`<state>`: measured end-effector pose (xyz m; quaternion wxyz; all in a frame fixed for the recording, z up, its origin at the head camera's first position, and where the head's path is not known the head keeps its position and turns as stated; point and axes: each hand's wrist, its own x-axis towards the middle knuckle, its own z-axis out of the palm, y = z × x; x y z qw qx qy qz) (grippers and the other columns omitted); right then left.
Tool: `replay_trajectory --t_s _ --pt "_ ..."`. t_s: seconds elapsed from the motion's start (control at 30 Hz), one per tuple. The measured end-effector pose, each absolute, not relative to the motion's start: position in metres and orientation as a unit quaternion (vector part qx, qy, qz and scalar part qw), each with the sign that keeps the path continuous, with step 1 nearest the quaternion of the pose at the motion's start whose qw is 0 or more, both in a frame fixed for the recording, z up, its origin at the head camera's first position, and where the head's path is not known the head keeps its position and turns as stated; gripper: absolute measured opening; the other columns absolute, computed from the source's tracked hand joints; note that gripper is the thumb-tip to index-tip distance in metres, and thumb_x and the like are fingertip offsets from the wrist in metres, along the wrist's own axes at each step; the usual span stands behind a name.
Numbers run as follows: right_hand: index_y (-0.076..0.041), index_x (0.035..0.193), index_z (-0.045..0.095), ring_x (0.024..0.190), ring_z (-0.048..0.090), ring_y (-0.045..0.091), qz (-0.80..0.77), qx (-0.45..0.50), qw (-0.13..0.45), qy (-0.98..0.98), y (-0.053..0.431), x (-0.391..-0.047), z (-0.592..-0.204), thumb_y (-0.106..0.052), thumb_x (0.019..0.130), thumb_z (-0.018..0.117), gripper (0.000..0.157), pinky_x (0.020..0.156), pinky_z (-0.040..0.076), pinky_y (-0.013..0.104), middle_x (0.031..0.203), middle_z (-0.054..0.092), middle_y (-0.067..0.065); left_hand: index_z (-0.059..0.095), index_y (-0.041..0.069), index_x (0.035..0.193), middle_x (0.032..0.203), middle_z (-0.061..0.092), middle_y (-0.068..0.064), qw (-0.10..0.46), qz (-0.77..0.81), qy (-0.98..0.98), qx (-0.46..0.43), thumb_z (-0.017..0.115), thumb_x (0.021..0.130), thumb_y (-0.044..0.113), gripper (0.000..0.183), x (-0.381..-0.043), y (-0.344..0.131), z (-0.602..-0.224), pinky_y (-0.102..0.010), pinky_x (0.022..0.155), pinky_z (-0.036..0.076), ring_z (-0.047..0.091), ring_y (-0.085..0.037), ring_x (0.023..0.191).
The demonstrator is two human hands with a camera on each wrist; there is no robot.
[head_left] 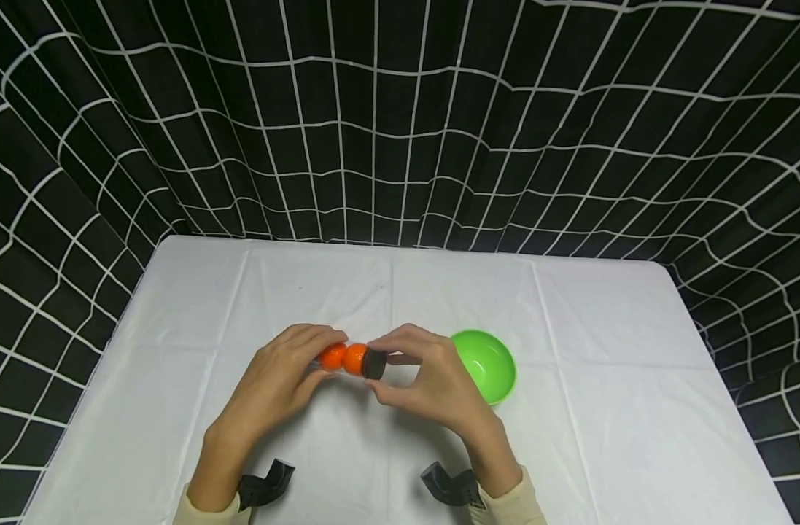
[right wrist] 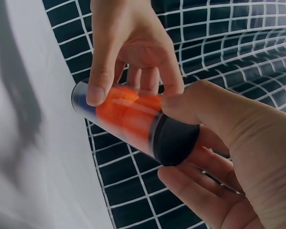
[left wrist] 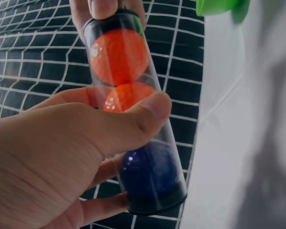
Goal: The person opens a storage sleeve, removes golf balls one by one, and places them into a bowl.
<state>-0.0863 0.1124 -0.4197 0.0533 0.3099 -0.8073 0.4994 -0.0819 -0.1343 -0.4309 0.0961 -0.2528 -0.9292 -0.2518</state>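
Observation:
Between both hands, above the table, a clear tube (left wrist: pixel 155 124) with black end caps lies roughly level. Inside it are two orange balls (left wrist: pixel 119 56) and a dark blue ball (left wrist: pixel 150 171). My left hand (head_left: pixel 271 375) grips the tube's body, thumb on one side and fingers on the other, near the blue ball's end. At the other end, my right hand (head_left: pixel 432 375) pinches the black cap (right wrist: pixel 176 139) between thumb and fingers. The cap sits on the tube's end. Just beyond the right hand, a green bowl (head_left: pixel 488 368) stands on the table, partly covered by that hand.
A white cloth covers the table (head_left: pixel 636 408), with faint fold lines across it. Black curtains with a white net (head_left: pixel 406 131) rise behind the table and at both sides. Each wrist wears a dark camera mount (head_left: pixel 266 485).

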Motion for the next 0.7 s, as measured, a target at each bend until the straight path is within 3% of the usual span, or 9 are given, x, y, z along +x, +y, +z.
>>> replay_trajectory --t_s 0.3,0.7 --pt "-0.013 0.113 0.075 0.100 0.071 0.014 0.523 0.275 0.045 -0.806 0.106 -0.086 -0.422 -0.012 0.077 0.087 0.038 0.084 0.062 0.023 0.105 0.072 0.001 0.067 0.024 0.124 0.122 0.070 0.007 0.114 -0.257 -0.927 -0.248 0.086 0.080 0.025 0.047 -0.084 -0.141 -0.432 -0.040 0.100 0.055 0.064 -0.016 0.119" --pt "-0.012 0.111 0.076 0.097 0.073 0.014 0.535 0.258 0.057 -0.803 0.100 -0.084 -0.422 -0.013 0.075 0.089 0.038 0.082 0.063 0.027 0.103 0.072 0.001 0.067 0.021 0.128 0.125 0.070 0.004 0.092 -0.264 -0.928 -0.244 0.085 0.082 0.022 0.049 -0.081 -0.144 -0.424 -0.041 0.101 0.055 0.065 -0.016 0.119"
